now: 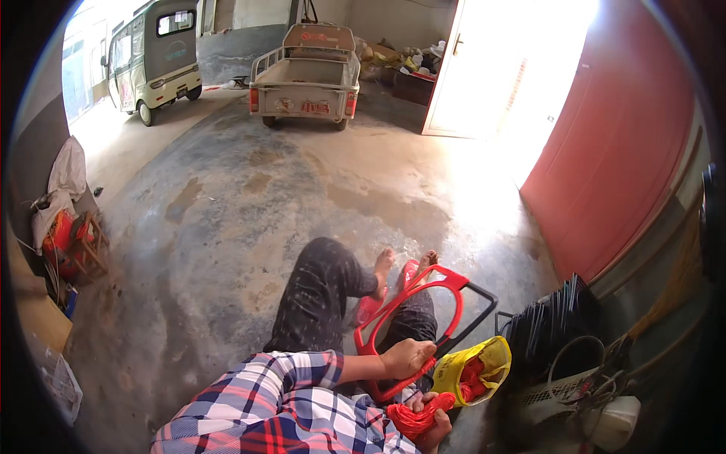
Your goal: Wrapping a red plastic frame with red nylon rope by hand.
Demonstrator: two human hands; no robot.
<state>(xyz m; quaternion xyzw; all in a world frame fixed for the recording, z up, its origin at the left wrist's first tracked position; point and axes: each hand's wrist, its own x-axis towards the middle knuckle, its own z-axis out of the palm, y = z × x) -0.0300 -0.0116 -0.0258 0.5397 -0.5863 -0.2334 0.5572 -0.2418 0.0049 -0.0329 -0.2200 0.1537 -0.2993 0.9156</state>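
Observation:
My left hand [408, 359] is closed around the lower edge of a red frame [454, 281] with a large rounded opening. A black U-shaped bar [490, 290] joins its upper right corner. The frame stands tilted over my right leg. Just below, at the lower edge of the view, my right hand [432, 431] grips a bundle of red cord [412, 421], its fingers partly covered by the strands. Beside it on the right is a yellow bag [501, 356] with red material [473, 378] inside.
Several black frames [552, 318] are stacked at right, near a white container [616, 422] and a broom [673, 280]. A red door [605, 144] stands behind them. A cargo tricycle [306, 72] and a covered three-wheeler [159, 64] are parked at the far side. Clutter [68, 234] lines the left wall.

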